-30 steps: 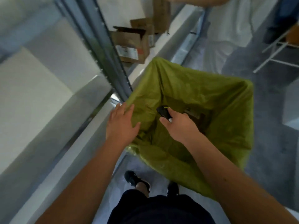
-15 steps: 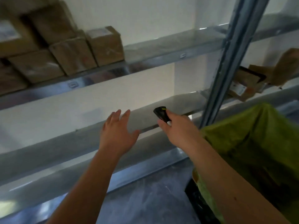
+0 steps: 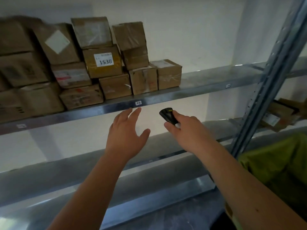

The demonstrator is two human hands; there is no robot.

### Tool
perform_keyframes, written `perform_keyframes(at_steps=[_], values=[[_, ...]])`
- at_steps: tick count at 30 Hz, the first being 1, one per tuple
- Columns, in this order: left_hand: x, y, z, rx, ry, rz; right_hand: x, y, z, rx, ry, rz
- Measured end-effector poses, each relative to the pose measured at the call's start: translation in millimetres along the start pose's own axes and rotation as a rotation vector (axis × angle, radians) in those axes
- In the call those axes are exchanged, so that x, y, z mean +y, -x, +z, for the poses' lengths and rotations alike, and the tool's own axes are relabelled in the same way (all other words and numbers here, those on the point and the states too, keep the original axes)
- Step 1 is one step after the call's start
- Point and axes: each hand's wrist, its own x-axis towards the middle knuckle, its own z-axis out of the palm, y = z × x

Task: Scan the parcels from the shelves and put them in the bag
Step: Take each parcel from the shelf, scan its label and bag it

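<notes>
Below the grey metal shelf (image 3: pixel 191 90) of stacked brown cardboard parcels (image 3: pixel 103 63) — two hands raised.
Left hand (image 3: pixel 127 131) empty, fingers spread; right hand (image 3: pixel 186 130) clamped on a small black handheld scanner (image 3: pixel 167 115) — green plastic bag (image 3: pixel 279 165) at right.

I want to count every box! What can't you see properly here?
Head view only:
- Boxes at the left: blurred, cut by the edge.
- Labels, except the box marked 1538: too blurry to read.
- Green bag: cut by the right edge, inside hidden.
- Scanner: half hidden by the right hand.
</notes>
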Motion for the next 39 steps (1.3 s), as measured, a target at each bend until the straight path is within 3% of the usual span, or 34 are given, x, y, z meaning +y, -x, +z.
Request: perform_keyframes(at_steps=[9,17,24,30,39], values=[[51.7,-68.8,0.6,0.013,0.181,0.14,14.5,-46.8,-45.3,0.121,0.014,0.023],[104.8,-145.2,16.4,0.078,0.156,0.116,56.0,-129.8,-81.8,0.16,0.051,-0.04],[132.5,-177.1,41.8,0.157,0.085,-0.013,92.5,-200.1,-90.2,0.161,0.083,-0.06],[149.1,-182.9,57.7,0.3,0.32,-0.057,111.4,-234.0,-92.6,0.137,0.121,-0.067],[155.6,-220.7,74.6,0.223,0.638,-0.305,126.2,-264.0,-107.5,0.07,0.17,-0.109]])
